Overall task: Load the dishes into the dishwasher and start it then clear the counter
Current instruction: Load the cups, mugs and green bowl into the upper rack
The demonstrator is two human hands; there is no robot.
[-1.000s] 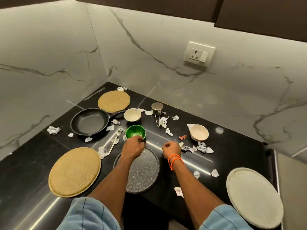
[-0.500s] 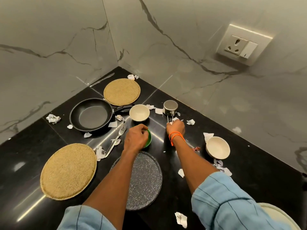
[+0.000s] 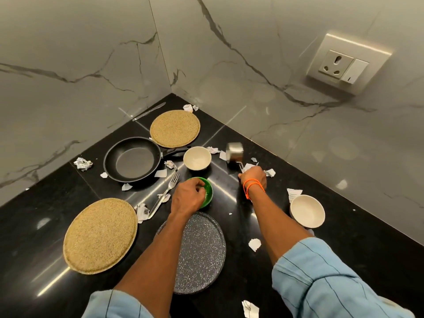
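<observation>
Counter: black polished stone [image 3: 344, 249] met grey veined marble walls at a corner, and torn paper scraps lay scattered across it.
Speckled plate: a dark round plate with white flecks [image 3: 204, 255] lay flat nearest the person, partly under the left forearm.
Near mat: a round woven tan mat [image 3: 99, 236] lay flat to the left of the plate.
Left hand: the left hand [image 3: 189, 197] had its fingers curled over the near rim of the green bowl [image 3: 207, 191], gripping it; the bowl was small, glossy green inside and sat just beyond the speckled plate.
Fork: a steel fork [image 3: 164, 196] lay just left of the green bowl, tines pointing away.
Right bowl: a cream bowl [image 3: 307, 211] stood upright to the right of the right forearm.
Right hand: the right hand [image 3: 253, 177], with orange bands at the wrist, clamped its fingers on the thin handle of the steel cup [image 3: 234, 152], which was tilted.
Middle bowl: a second cream bowl [image 3: 197, 158] stood upright between the pan and the steel cup.
Pan: a black frying pan [image 3: 132, 159] sat left of it, handle pointing right.
Far mat: a smaller woven mat [image 3: 174, 128] lay near the corner, with a butter knife [image 3: 149, 114] by the left wall.
Socket: a wall socket [image 3: 344, 65] was on the right wall.
</observation>
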